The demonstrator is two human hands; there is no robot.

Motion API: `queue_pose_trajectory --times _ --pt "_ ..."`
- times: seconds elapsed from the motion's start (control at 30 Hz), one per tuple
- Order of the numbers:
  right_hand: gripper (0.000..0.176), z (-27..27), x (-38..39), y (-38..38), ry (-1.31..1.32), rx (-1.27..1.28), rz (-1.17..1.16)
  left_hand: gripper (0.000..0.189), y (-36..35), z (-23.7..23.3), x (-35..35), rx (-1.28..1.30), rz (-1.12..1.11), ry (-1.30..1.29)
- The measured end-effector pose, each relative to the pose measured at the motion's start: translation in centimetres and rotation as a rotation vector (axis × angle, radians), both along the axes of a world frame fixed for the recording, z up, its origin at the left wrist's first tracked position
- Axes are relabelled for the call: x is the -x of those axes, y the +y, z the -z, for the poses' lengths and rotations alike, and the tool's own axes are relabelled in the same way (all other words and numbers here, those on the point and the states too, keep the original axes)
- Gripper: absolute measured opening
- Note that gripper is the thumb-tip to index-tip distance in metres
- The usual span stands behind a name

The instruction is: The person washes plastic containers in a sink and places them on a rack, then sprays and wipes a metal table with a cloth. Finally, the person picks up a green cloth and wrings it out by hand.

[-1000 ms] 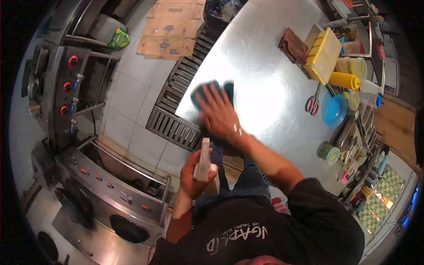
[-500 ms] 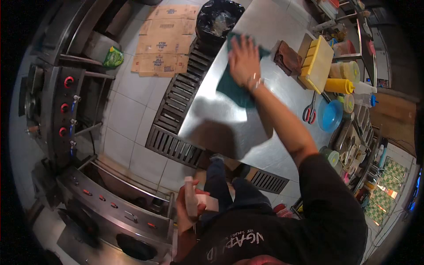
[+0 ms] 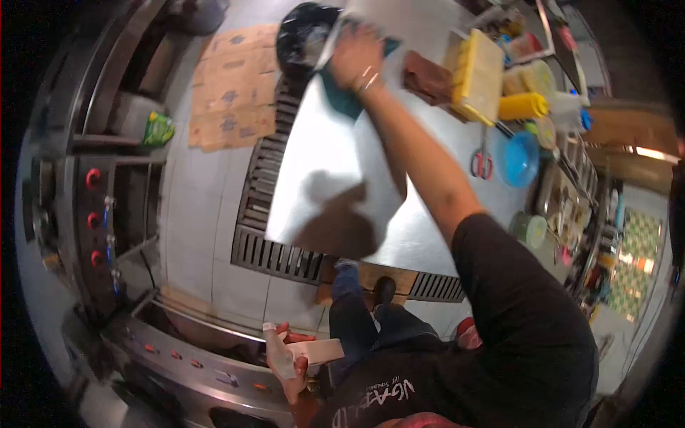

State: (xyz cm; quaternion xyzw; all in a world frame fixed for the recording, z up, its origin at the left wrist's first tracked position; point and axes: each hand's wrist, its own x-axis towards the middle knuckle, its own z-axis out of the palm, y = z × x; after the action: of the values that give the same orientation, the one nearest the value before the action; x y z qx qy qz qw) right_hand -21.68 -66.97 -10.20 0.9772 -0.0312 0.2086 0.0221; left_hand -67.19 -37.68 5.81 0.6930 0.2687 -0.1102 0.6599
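My right hand (image 3: 358,58) lies flat, fingers stretched out and a little blurred, on a dark green cloth (image 3: 344,96) at the far end of the steel table (image 3: 321,143). Part of the cloth is hidden under the palm. Low on the left, away from the table, my left hand (image 3: 294,381) has its fingers wrapped around a pale object shaped like a spray bottle (image 3: 316,351), with a long head and a boxy body. A brown folded cloth (image 3: 426,77) sits to the right of my right hand.
A black-lined bin (image 3: 296,43) stands against the table's far left corner. Along the right side are a yellow container (image 3: 477,75), red-handled scissors (image 3: 482,164), a blue bowl (image 3: 519,158) and a yellow squeeze bottle (image 3: 523,106). Stoves (image 3: 93,214) line the left; flattened cardboard (image 3: 232,89) covers floor tiles.
My right hand has slid farther along the table towards the bin, taking the green cloth with it. My left hand still grips the pale object, now turned slightly. The whole view has shifted.
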Motion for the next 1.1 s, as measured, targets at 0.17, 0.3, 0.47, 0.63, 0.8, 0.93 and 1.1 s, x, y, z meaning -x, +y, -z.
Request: queue_pose_trajectory --times 0.17,0.3,0.47,0.63,0.8,0.93,1.1 --pt "0.053 -4.2 25.2 2.2 0.304 -0.381 -0.343 0.092 -2.0 -1.4 -3.0 0.112 0.208 -0.074" --pt "0.059 -6.2 40.8 -5.3 0.781 -0.419 0.076 0.094 -3.2 -1.9 -3.5 0.127 0.281 -0.104" --pt "0.065 -1.7 46.9 -15.5 0.343 -0.335 0.597 0.092 -4.3 -1.2 -2.4 0.087 0.327 -0.165" --pt "0.062 -1.0 38.5 -14.6 0.258 -0.276 0.603 0.091 -6.4 -0.5 -1.3 0.116 0.39 -0.272" --pt "0.06 -3.0 45.6 -12.0 0.445 -0.411 0.099 0.092 -10.0 1.1 -0.9 0.21 0.506 -0.331" --pt "0.06 -3.7 48.9 -18.1 0.525 -0.414 0.282 0.053 -15.0 3.4 -0.9 0.215 0.665 -0.202" --pt "0.059 -1.0 42.5 -19.4 0.256 -0.222 0.539 0.046 -22.2 6.2 -1.6 0.001 0.822 -0.04"
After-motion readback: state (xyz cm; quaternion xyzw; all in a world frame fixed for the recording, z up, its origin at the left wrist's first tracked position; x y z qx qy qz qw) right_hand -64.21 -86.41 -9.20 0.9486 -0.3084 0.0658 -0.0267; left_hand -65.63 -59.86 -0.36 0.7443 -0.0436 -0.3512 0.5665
